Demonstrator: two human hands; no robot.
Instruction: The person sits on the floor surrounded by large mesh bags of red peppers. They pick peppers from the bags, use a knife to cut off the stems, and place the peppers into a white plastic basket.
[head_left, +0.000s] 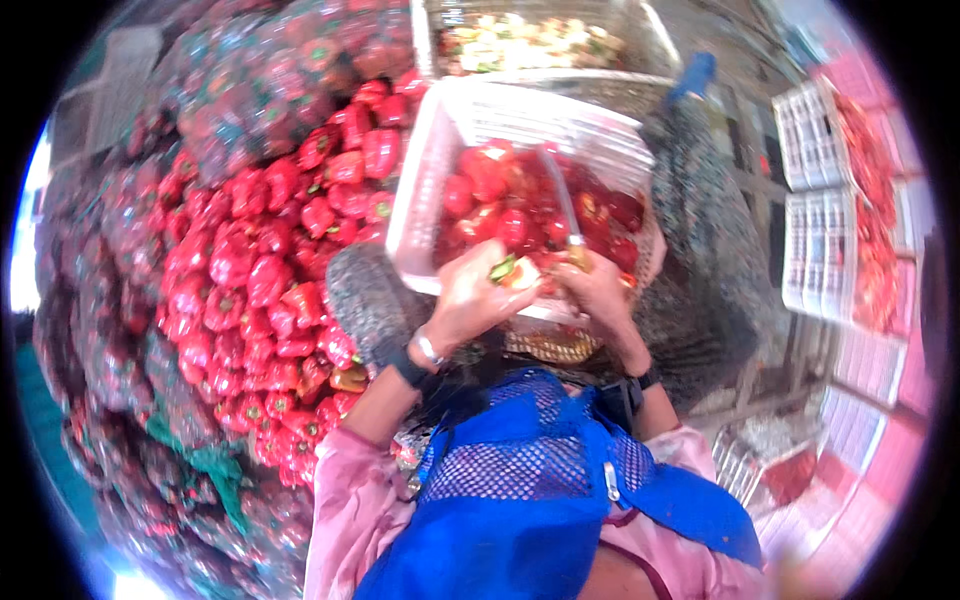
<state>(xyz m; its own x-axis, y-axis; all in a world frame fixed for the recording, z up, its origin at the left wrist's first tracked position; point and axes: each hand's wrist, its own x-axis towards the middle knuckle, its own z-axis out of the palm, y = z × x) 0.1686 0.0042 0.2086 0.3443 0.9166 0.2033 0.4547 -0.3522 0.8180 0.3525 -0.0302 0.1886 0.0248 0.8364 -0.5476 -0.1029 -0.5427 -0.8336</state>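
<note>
My left hand (472, 296) grips a pale pepper core with a green stem (514, 271) between thumb and fingers, over the near rim of a white plastic crate (416, 165). Close beside it, my right hand (600, 289) holds a knife (562, 195) by its yellowish handle. The blade points away from me, above the red bell peppers (491, 176) in the crate, some of which look cut. Blur hides whether my right fingers also touch a piece of pepper.
Loose red bell peppers (255, 262) are heaped at left, with filled mesh sacks (247, 90) behind and around them. Beyond my crate, another crate (555, 75) holds pale pepper cores (532, 37). At right stand white crates (817, 247) of red pieces. A yellowish basket (555, 345) sits under my hands.
</note>
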